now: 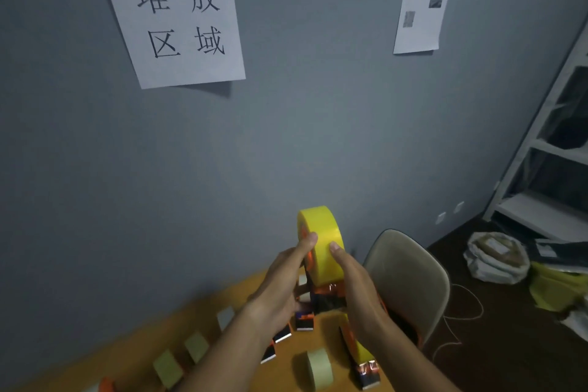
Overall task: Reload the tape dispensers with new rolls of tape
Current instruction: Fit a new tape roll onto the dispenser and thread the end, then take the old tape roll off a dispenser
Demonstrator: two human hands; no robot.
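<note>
Tape of a bright yellow colour, a full roll (321, 243), is held up above the wooden table (203, 321) in front of a grey wall (286, 137), seated on an orange dispenser (329, 294) whose lower body shows beneath it. The left hand (280, 286) is curled against the roll's near side face, its thumb laid on the rim; the right hand (358, 293) is wrapped around the roll's outer band and the dispenser frame, thumb pressed on the tape surface. Both hands are thus closed on the roll and its holder. Whether the roll is fully pushed home on the hub cannot be told, as the hub is hidden by fingers.

On the table, a second dispenser (361, 356) already carrying yellow tape is seen lying near the right forearm, which suggests that one reload is finished. A pale roll (318, 367) stands on edge just beside it, and more pale rolls (195, 347) are ranged in a line toward the left edge, with dark dispenser parts (302, 321) between. An orange piece (106, 385) is glimpsed at the bottom left.

The task is judged to be partly done: the roll in hand is probably being seated, its free end is yet to be threaded past the blade, and several rolls appear unused
</note>
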